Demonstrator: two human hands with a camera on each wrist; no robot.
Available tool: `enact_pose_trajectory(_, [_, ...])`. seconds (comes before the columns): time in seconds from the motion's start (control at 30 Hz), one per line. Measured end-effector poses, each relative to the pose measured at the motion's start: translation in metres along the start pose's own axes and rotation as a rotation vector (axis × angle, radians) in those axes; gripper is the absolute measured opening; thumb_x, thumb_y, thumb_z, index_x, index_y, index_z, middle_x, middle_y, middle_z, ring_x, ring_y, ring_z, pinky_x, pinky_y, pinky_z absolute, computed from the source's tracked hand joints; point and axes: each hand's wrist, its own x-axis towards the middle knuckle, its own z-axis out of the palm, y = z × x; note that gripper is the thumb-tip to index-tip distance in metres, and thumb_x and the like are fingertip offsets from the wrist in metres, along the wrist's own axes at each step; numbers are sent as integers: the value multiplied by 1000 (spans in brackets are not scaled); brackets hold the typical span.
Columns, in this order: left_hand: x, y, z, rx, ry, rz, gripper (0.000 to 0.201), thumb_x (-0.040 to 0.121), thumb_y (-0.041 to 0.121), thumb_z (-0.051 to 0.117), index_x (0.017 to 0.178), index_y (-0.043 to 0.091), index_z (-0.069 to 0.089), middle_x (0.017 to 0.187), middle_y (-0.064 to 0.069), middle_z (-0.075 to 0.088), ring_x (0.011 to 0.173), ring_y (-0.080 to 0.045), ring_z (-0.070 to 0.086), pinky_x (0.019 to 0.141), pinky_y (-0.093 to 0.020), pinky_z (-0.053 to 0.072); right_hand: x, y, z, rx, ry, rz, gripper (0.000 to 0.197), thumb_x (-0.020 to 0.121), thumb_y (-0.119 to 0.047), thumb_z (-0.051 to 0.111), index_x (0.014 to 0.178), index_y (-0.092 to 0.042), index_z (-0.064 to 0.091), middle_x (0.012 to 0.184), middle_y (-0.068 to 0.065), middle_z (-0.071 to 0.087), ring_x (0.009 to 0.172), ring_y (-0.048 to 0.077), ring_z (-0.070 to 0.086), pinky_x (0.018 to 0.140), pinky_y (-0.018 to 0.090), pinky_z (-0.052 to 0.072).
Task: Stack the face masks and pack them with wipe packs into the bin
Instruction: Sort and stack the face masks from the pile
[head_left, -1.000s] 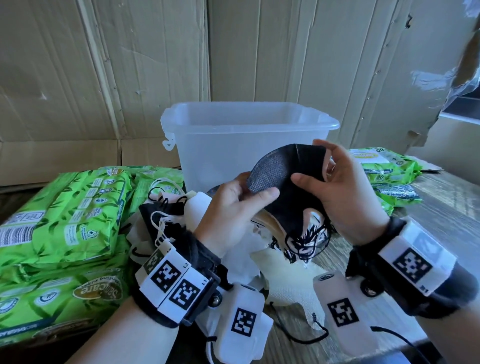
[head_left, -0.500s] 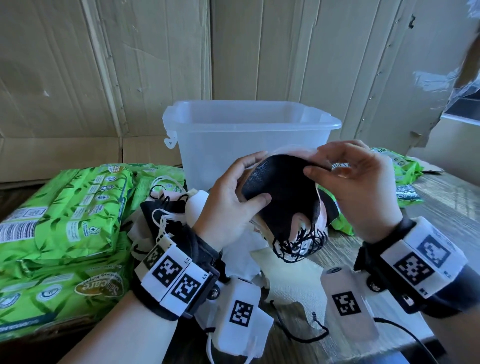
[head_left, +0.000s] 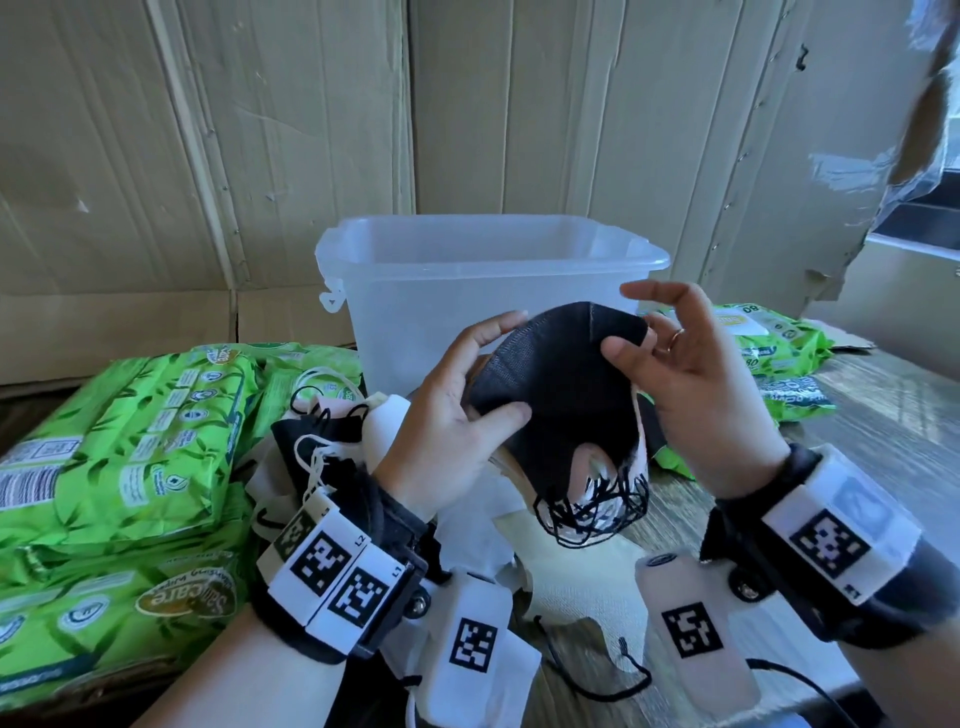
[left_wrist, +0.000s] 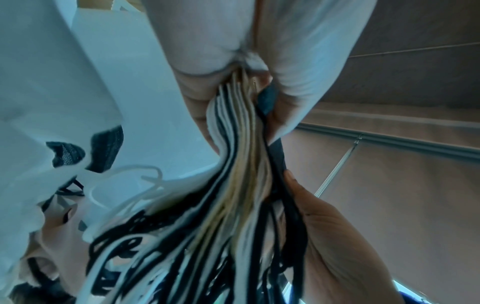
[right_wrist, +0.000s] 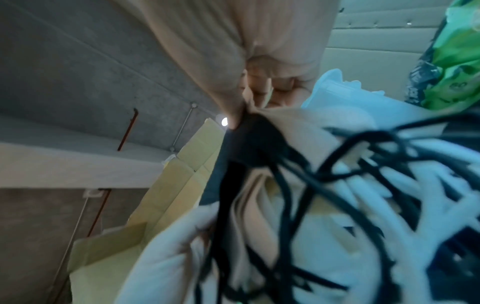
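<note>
A stack of several folded face masks (head_left: 561, 395), black one on top and white and tan ones behind, is held upright in front of the translucent bin (head_left: 467, 280). My left hand (head_left: 493, 369) grips its left side, thumb across the black face. My right hand (head_left: 631, 345) pinches the upper right edge between thumb and fingers, with the index finger lifted clear. Tangled black ear loops (head_left: 592, 514) hang below. The left wrist view shows the layered mask edges (left_wrist: 239, 164) clamped in the left hand (left_wrist: 249, 86). In the right wrist view, the right hand (right_wrist: 241, 111) pinches the black mask (right_wrist: 249, 144).
Green wipe packs (head_left: 119, 447) are piled on the left, and more wipe packs (head_left: 769, 348) lie right of the bin. Loose black and white masks (head_left: 332, 441) and pale masks (head_left: 587, 592) lie on the wooden table (head_left: 883, 441) under my wrists. Cardboard walls stand behind the bin.
The stack turned more upright in front of the bin. My right hand's fingers came off its top edge, the index now raised, while the left hand kept its grip.
</note>
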Motion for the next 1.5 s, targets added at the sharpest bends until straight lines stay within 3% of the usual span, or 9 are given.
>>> enact_pose_trajectory(0.23, [1,3,1,-98,34,-39,53,68,-1,39,111,23,57,107,7,66,100,-3,60,85,-13,45,-6,0,13,-335,53,70,61,89,-30,50,141,-20,19,112,-8,40,114,9,37,105,23,26])
enact_pose_trajectory(0.43, [-1,8,5,-114,259,-53,49,78,-4,41,117,24,50,84,7,55,79,-1,53,70,-7,42,-16,5,22,-55,-142,93,83,83,-6,57,136,-42,3,121,-2,56,116,6,53,108,38,37])
enact_pose_trajectory(0.67, [3,1,7,-398,449,-350,80,64,35,56,137,45,24,131,-9,51,117,-21,53,105,-45,38,-13,11,36,-83,-27,-17,84,84,-9,52,128,-52,-6,144,7,35,130,17,41,107,39,39])
enact_pose_trajectory(0.83, [0,4,11,-322,400,-405,99,57,33,66,144,37,18,143,-13,41,127,-22,47,108,-39,36,-9,12,33,-144,-93,94,98,90,6,47,136,-39,-27,116,-11,52,106,8,56,96,28,46])
enact_pose_trajectory(0.97, [-3,4,12,-68,401,-326,70,86,5,59,141,32,25,86,-6,61,59,11,55,64,-4,44,-4,11,30,-308,-117,134,106,83,2,51,136,-40,-31,109,12,58,89,26,63,88,45,51])
enact_pose_trajectory(1.13, [-5,13,12,-89,424,-199,68,84,-9,55,122,45,38,98,-14,66,82,-15,66,84,-29,53,-8,6,21,-338,-109,-10,93,90,4,44,132,-46,-23,56,1,39,43,5,45,53,22,43])
enact_pose_trajectory(1.23, [-2,8,9,-103,462,-186,60,78,2,59,109,53,50,104,-27,62,93,-39,62,92,-54,49,-17,3,24,-470,-270,-90,83,89,-5,44,132,-55,-8,76,-7,42,75,5,50,78,15,34])
enact_pose_trajectory(1.3, [-1,6,7,-119,471,-176,54,83,-7,54,106,41,54,109,-16,63,96,-29,63,94,-45,50,-19,2,25,-528,-381,-28,76,90,-1,47,135,-52,12,93,-8,39,92,1,42,84,11,29])
enact_pose_trajectory(1.5, [1,-5,2,-52,477,-261,29,80,9,59,94,33,70,98,3,71,97,-17,65,93,-42,51,-6,5,24,-346,-376,130,68,66,-18,55,121,-54,38,106,0,50,96,11,47,95,44,42])
